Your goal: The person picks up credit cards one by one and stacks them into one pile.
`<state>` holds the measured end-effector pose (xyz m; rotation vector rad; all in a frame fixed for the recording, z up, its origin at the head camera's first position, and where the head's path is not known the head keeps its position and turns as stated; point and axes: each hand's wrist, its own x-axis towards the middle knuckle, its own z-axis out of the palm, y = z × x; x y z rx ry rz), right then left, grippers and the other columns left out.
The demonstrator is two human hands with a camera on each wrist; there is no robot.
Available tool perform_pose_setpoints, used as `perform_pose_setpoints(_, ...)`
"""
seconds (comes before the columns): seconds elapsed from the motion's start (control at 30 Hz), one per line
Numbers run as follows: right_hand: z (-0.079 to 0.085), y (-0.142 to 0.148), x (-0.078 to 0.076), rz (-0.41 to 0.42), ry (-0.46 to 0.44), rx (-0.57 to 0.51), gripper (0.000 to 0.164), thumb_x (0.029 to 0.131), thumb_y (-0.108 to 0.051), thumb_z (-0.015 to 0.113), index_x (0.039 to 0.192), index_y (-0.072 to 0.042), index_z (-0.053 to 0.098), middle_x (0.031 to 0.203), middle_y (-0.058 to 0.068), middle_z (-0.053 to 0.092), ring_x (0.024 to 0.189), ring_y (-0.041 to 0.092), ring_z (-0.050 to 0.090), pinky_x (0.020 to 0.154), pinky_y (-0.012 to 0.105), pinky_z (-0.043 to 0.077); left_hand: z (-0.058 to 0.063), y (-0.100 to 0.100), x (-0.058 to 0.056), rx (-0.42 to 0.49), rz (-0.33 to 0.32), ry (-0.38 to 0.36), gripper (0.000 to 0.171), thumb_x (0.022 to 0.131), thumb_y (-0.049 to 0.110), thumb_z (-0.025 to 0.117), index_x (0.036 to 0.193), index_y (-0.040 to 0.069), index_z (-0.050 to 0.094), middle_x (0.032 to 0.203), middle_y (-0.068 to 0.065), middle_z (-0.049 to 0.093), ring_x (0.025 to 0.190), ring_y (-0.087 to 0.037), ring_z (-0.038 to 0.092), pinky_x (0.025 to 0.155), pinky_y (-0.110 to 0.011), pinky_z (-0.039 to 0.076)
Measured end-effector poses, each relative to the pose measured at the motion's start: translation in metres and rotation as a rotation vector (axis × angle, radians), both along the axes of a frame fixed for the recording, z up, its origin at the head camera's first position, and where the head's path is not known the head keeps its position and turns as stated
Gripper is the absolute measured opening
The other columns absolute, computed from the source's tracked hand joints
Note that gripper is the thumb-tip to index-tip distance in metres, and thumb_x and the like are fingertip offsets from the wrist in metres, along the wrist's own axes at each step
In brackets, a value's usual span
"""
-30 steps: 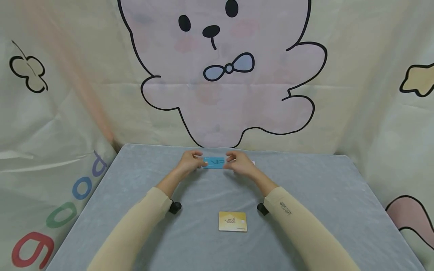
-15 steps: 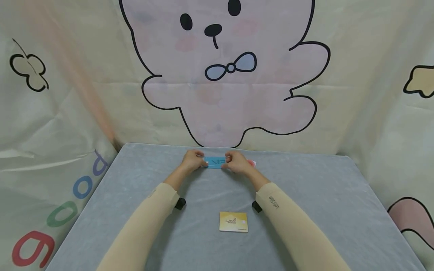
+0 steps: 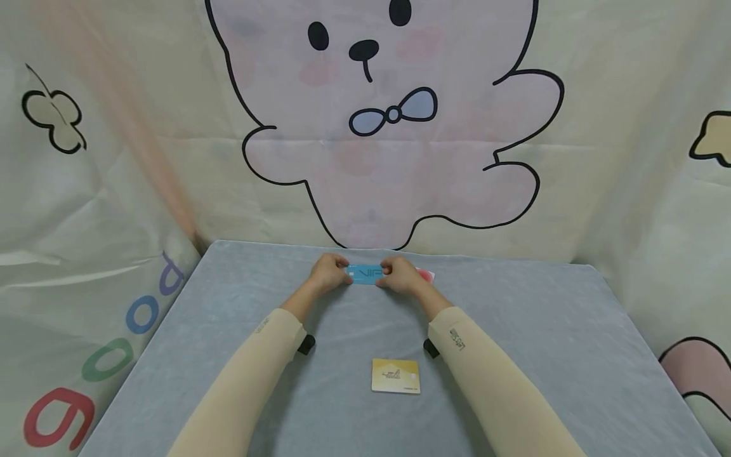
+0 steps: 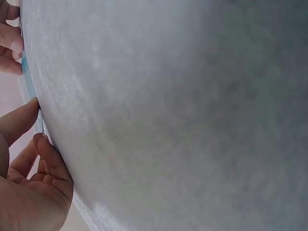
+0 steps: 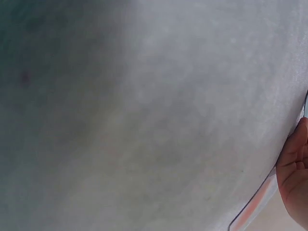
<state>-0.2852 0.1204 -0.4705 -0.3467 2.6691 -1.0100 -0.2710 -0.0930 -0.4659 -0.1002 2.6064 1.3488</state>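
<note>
A blue VIP card (image 3: pixel 365 274) lies near the far edge of the table, between the two hands. My left hand (image 3: pixel 328 271) pinches its left end with thumb and fingertips. At its right end, the thumb and fingertips of my right hand (image 3: pixel 400 275) grip the card and cover the tail of its lettering. In the left wrist view, the left hand (image 4: pixel 36 178) has its fingertips at the edge of a thin blue strip of the card (image 4: pixel 30 82). Only part of the right hand (image 5: pixel 294 173) shows in the right wrist view.
A red-and-white card (image 3: pixel 426 275) sticks out from behind the right hand. Closer to the front lies a yellow card (image 3: pixel 396 376) on the grey-blue tablecloth (image 3: pixel 514 330). Behind the table hangs a curtain (image 3: pixel 320 209) with a cartoon bear.
The right hand's fingers have closed in on the card's right end, and the left fingers have drawn together on its left end. More of the red-and-white card shows.
</note>
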Motion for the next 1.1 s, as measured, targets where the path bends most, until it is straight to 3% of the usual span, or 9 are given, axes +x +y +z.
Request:
perform_pose_setpoints(0.13,-0.003,0.000,-0.001,-0.034,-0.029,0.002,0.053,0.093,-0.014,0.079,0.139,0.004,0.062,0.113,0.011,0.064,0.105,0.025,0.056,0.097,0.040,0.047,0.002,0.000,0.003,-0.007,-0.019,-0.007,0.045,0.088,0.003,0.082,0.131,0.001,0.069,0.128,-0.017,0.065,0.114,-0.031,0.061,0.095,-0.043,0.052)
perform_pose_setpoints(0.63,-0.001,-0.002,0.005,-0.085,-0.008,-0.076,0.050,0.088,-0.006,0.082,0.132,0.005,0.063,0.105,0.010,0.065,0.099,0.025,0.059,0.095,0.039,0.050,0.002,0.008,0.006,-0.003,0.044,0.038,0.044,0.083,-0.003,0.080,0.126,0.001,0.072,0.112,-0.014,0.072,0.100,-0.027,0.066,0.088,-0.042,0.055)
perform_pose_setpoints(0.9,0.007,-0.002,0.011,-0.119,0.003,-0.107,0.042,0.090,-0.002,0.079,0.129,0.007,0.065,0.099,0.008,0.066,0.096,0.024,0.060,0.092,0.037,0.050,0.001,0.006,0.007,0.104,0.060,0.041,0.046,0.082,-0.009,0.077,0.127,-0.003,0.071,0.120,-0.018,0.070,0.106,-0.030,0.065,0.088,-0.042,0.056)
perform_pose_setpoints(1.1,0.010,0.000,0.014,-0.118,0.004,-0.144,0.038,0.093,-0.002,0.076,0.128,0.007,0.066,0.093,0.005,0.063,0.087,0.019,0.058,0.077,0.027,0.049,0.002,0.000,0.011,0.169,0.051,0.018,0.044,0.084,-0.009,0.076,0.127,-0.004,0.070,0.117,-0.019,0.069,0.103,-0.029,0.065,0.088,-0.040,0.057)
